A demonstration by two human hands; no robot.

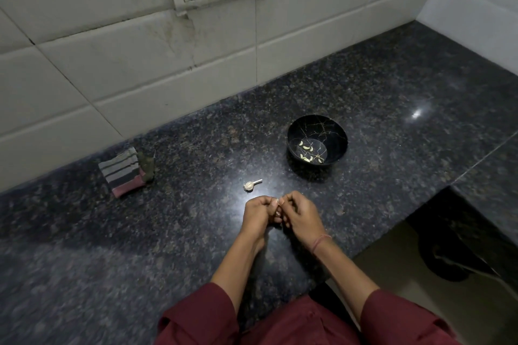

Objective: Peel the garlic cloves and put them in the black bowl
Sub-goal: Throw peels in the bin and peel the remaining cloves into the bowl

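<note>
Garlic clove (278, 212) pinched between left hand (259, 213) and right hand (302, 218), fingers curled together.

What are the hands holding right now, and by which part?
Left hand and right hand pinch a small pale garlic clove between them; fingers hide which part.

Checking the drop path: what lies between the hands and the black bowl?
Head view: only bare countertop there; the garlic bulb lies left of that stretch.

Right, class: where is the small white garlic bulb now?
Head view: the small white garlic bulb lies on the dark speckled granite counter, just beyond the left hand, left of the round black bowl.
</note>
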